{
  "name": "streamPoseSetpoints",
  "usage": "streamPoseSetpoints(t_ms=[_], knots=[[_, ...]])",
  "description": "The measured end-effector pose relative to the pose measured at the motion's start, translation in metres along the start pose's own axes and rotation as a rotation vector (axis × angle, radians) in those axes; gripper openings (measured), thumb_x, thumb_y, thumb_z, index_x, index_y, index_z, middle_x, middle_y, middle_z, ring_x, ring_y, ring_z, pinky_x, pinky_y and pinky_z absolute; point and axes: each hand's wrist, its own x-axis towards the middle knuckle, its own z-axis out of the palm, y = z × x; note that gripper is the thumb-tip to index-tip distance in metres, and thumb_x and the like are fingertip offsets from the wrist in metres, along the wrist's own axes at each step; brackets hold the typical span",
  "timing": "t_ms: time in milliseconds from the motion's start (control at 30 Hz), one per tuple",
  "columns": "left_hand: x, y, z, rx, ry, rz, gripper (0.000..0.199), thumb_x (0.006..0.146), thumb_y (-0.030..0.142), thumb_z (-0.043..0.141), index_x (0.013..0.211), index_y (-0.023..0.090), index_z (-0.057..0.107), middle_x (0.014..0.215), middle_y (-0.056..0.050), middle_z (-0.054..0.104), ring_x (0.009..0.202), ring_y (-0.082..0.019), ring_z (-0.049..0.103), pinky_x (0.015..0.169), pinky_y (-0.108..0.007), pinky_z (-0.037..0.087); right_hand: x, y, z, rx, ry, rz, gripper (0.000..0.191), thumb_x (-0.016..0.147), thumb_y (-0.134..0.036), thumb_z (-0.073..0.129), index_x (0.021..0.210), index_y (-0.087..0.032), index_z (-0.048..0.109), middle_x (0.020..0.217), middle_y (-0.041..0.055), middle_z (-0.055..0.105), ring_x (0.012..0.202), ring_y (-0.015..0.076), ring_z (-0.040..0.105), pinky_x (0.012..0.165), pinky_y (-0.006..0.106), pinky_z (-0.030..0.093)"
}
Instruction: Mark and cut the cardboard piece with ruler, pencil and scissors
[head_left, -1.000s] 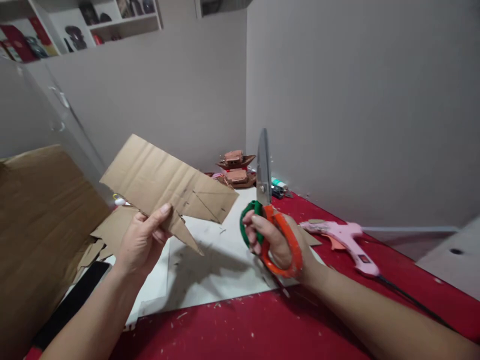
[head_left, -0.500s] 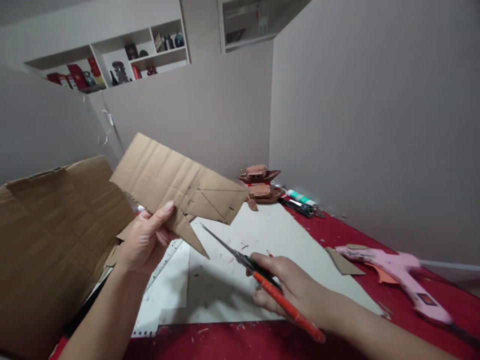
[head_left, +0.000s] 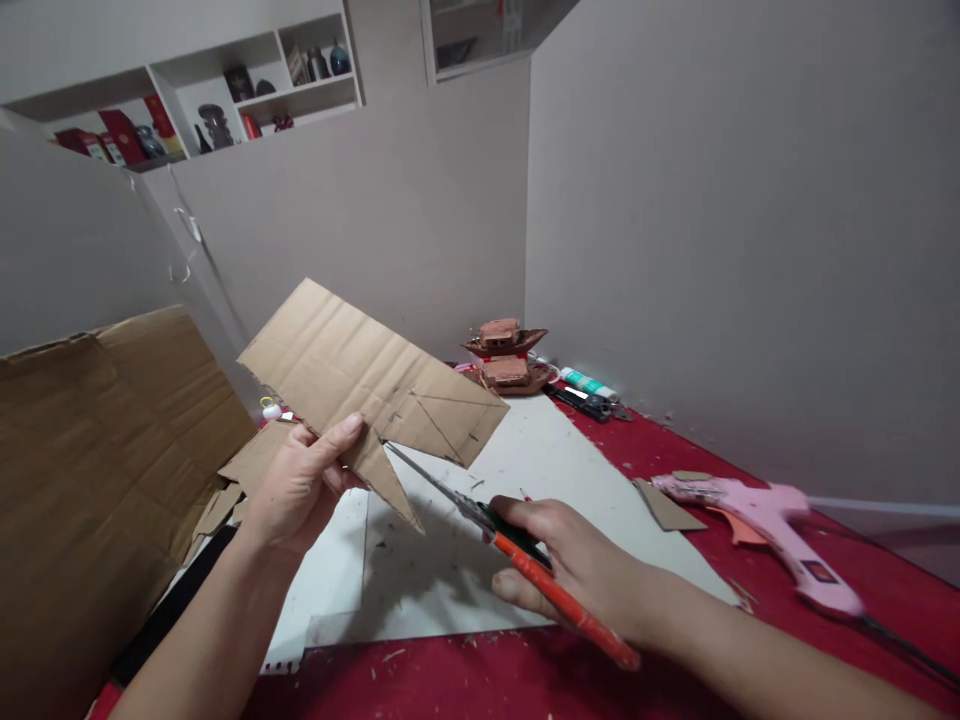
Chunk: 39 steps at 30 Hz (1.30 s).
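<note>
My left hand (head_left: 311, 480) grips a piece of cardboard (head_left: 337, 350) by its lower edge, thumb on the near face. Pencil or pen lines form a triangle on its right part, and a notch in the lower edge leaves a pointed strip hanging down. In my right hand (head_left: 562, 550) are scissors (head_left: 517, 560) with orange and dark handles. The blade tips reach the inner corner of the notch. Whether they touch the cardboard there I cannot tell. Below both hands lies a white board (head_left: 435, 590) with small scraps on it.
A pink glue gun (head_left: 780, 520) lies on the red tablecloth (head_left: 825, 650) at right, beside a cardboard scrap (head_left: 671, 508). Two small brown model boats (head_left: 504, 375) stand at the back near a green-and-white tube (head_left: 589, 383). A large cardboard sheet (head_left: 112, 480) leans at left.
The scissors' tips have moved up and left into the notch's corner. The cardboard has shifted slightly right and down in view. The camera view has turned a little.
</note>
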Motion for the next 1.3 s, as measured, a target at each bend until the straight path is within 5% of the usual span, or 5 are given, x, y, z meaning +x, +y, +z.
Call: streamPoseSetpoints(t_ms=[233,633,1133,1300], knots=[[-0.001,0.006,-0.001,0.008,0.098,0.055,0.03,0.059,0.025,0.092,0.079,0.011,0.076,0.076,-0.005,0.077,0.066,-0.015,0.072,0.061,-0.02,0.06,0.001,-0.002,0.001,-0.027,0.011,0.025,0.045,0.084,-0.06,0.055,0.068,-0.024,0.033,0.059,-0.0058,0.038,0.055,0.0119,0.032,0.052,0.025,0.027],[-0.005,0.0,0.005,0.083,0.019,0.005,0.025,0.06,0.027,0.092,0.073,0.014,0.075,0.045,0.004,0.061,0.045,-0.01,0.059,0.048,-0.017,0.054,-0.001,0.0,-0.001,0.087,-0.011,0.048,0.042,0.084,-0.058,0.056,0.068,-0.022,0.038,0.059,-0.0057,0.038,0.055,0.0115,0.034,0.052,0.025,0.029],[-0.006,0.008,0.002,0.124,-0.002,-0.017,0.042,0.056,0.03,0.094,0.039,0.014,0.059,0.046,0.0,0.062,0.049,-0.009,0.062,0.049,-0.015,0.054,-0.002,0.0,0.002,0.326,-0.042,0.058,0.055,0.08,-0.064,0.063,0.06,-0.022,0.034,0.058,-0.0074,0.029,0.053,0.0083,0.026,0.049,0.024,0.023],[-0.006,0.011,0.001,0.123,0.035,-0.012,0.032,0.053,0.028,0.095,0.05,0.012,0.068,0.046,0.0,0.062,0.045,-0.008,0.058,0.049,-0.017,0.055,-0.005,-0.005,0.001,0.423,-0.087,0.071,0.052,0.083,-0.062,0.06,0.06,-0.022,0.035,0.057,-0.0075,0.029,0.053,0.0082,0.025,0.048,0.024,0.024]])
